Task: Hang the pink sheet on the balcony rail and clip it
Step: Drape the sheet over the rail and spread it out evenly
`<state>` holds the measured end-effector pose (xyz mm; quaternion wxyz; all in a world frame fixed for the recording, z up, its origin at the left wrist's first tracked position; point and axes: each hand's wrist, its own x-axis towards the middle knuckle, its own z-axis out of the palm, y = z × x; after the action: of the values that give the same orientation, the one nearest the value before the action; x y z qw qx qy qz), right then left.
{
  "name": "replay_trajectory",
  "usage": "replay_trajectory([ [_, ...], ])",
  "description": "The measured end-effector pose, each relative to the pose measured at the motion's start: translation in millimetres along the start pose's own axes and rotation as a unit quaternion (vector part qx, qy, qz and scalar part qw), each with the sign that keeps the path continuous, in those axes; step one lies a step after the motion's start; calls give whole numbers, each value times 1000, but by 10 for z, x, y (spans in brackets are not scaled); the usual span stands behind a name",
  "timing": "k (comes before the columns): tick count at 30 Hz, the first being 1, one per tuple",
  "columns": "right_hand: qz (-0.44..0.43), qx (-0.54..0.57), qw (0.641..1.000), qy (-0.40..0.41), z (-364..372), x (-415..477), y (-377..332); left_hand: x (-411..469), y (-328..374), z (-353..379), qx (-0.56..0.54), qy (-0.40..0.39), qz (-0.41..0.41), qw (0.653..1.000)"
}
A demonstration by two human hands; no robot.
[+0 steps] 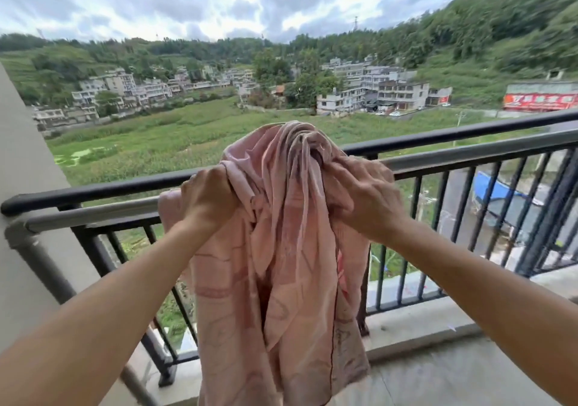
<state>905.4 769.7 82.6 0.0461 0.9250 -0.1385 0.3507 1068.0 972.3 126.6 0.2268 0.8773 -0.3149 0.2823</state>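
The left hand (209,200) and right hand (366,206) curl their fingers around a bunched pink sheet (281,280) hanging below them, balcony rail (469,137) just beyond.

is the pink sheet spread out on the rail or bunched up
Bunched up: the sheet hangs in gathered folds, gripped by the left hand and right hand at the rail.

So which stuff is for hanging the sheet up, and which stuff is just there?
For the job: pink sheet, black balcony rail, left hand and right hand, both gripping the sheet. No clips in view.
Just there: blue tarp, red sign, houses, all beyond the rail.
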Motion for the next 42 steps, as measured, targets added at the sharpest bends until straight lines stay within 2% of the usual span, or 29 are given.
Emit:
replay_trajectory([
  [3,31,12,996,77,-54,92,-68,34,-100,-64,-86,17,-24,996],
  [6,72,69,988,114,-271,266,-129,183,-400,-235,-182,43,-66,980],
  [9,139,142,970,144,-551,643,-153,406,-719,-567,-217,88,-145,961],
  [13,244,245,916,201,-964,1459,-230,868,-1001,-1136,-201,171,-188,946],
  [15,295,317,876,212,-1065,1968,-203,1099,-1067,-1414,-186,216,-202,937],
  [17,310,401,837,209,-1053,2440,-131,1277,-1096,-1573,-166,249,-219,929],
  [18,300,410,839,197,-1034,2600,-156,1338,-1107,-1587,-160,262,-229,924],
  [21,273,362,881,133,-800,2703,-368,1349,-1112,-1338,-134,254,-268,920],
  [25,299,312,898,80,46,2485,-418,1087,-1277,-562,-80,144,-291,942],
  [28,288,252,920,-86,625,2272,-348,917,-1370,-100,-37,-51,-261,963],
  [30,263,215,914,-223,855,2183,-320,879,-1299,-57,-17,-161,-221,962],
  [32,235,196,909,-284,922,2180,-309,798,-1129,-136,-1,-134,-175,975],
  [34,222,178,916,-285,919,2204,-288,529,-868,-236,-65,-34,-129,989],
  [35,215,167,917,-291,915,2194,-288,329,-706,-286,-113,-19,-99,988],
  [36,208,158,916,-304,907,2176,-305,133,-551,-319,-133,-38,-61,989],
  [38,196,130,916,-325,886,2124,-358,-179,-358,-221,-22,-101,22,994],
  [39,192,121,919,-321,872,2103,-394,-242,-331,-122,47,-108,49,992],
  [40,191,126,923,-310,842,2083,-430,-247,-326,-45,94,-96,61,989],
  [42,195,187,925,-266,738,2044,-474,-200,-369,27,101,-51,82,990],
])
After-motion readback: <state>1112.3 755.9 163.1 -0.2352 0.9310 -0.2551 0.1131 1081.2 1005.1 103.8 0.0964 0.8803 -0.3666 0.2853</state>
